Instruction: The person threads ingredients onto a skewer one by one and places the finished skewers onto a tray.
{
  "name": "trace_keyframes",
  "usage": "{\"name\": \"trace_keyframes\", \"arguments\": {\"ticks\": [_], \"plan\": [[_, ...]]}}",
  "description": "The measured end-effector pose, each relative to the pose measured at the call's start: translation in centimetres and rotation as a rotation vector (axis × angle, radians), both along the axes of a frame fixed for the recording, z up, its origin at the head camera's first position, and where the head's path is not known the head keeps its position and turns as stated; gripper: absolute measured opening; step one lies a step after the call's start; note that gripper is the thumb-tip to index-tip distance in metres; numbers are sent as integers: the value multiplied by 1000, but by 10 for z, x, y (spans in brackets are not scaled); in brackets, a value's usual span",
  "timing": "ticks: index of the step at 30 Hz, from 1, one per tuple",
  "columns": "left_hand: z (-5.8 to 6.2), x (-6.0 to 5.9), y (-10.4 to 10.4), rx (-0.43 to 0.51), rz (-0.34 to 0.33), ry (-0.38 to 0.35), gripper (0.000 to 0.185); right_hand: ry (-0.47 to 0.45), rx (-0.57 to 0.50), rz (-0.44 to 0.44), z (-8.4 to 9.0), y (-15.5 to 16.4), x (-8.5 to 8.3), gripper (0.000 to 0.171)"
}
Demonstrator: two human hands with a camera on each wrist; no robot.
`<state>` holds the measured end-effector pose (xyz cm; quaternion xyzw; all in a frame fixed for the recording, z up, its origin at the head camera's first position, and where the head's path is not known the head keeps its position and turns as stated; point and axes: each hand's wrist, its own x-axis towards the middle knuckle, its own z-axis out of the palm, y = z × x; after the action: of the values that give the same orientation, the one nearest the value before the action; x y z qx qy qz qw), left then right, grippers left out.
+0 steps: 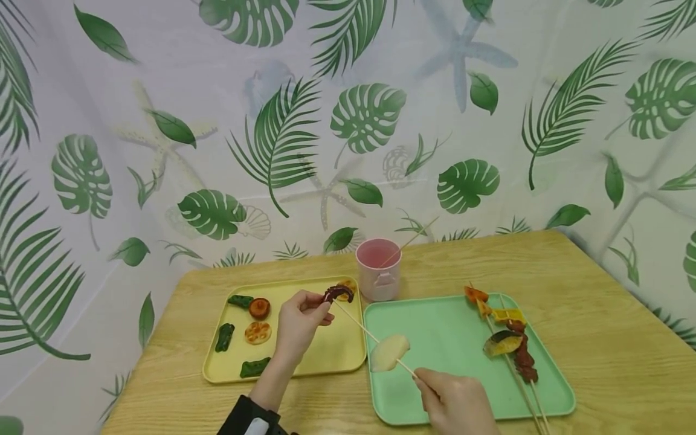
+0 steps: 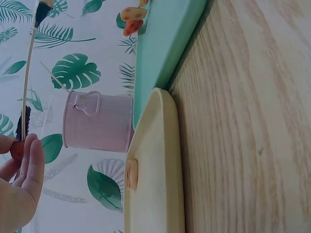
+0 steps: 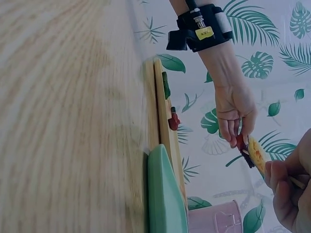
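My left hand (image 1: 299, 323) pinches a dark red, curled piece (image 1: 341, 293) that looks like a toy octopus tentacle, above the right part of the yellow tray (image 1: 348, 362). A thin wooden skewer (image 1: 359, 323) is in the fingers of my right hand (image 1: 457, 399), over the green tray (image 1: 399, 414). Partway along the skewer sits a pale slice (image 1: 390, 353), whose other face looks yellow in the right wrist view (image 3: 256, 154). The skewer's far end meets the dark red piece; how deep it goes I cannot tell.
Several green rolls (image 1: 225, 337), a brown mushroom-like piece (image 1: 260, 309) and browned round slices (image 1: 258, 332) lie on the yellow tray. Behind the trays stands a pink bucket (image 1: 379, 284) with a stick leaning out. Two loaded skewers (image 1: 522, 356) lie on the green tray's right.
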<state>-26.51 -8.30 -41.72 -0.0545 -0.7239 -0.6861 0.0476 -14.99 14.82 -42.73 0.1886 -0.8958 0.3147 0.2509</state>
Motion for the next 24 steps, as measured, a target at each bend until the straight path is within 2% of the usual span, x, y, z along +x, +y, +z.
{"name": "trace_keyframes", "arguments": {"ticks": [5,7,12,16,24], "plan": [[-9,5,16,-33,-107,21,17,-53,10,-38,8,-7,-3,12],[-10,8,21,-40,-129,19,18,-73,32,-60,11,-10,-6,12],[-4,11,25,-17,-132,36,19,-119,66,-62,15,-15,-14,8],[4,10,26,-15,-130,63,19,-136,32,-49,12,-18,-17,7],[3,9,27,84,-135,-6,18,-179,-90,-42,7,-19,-17,10]]}}
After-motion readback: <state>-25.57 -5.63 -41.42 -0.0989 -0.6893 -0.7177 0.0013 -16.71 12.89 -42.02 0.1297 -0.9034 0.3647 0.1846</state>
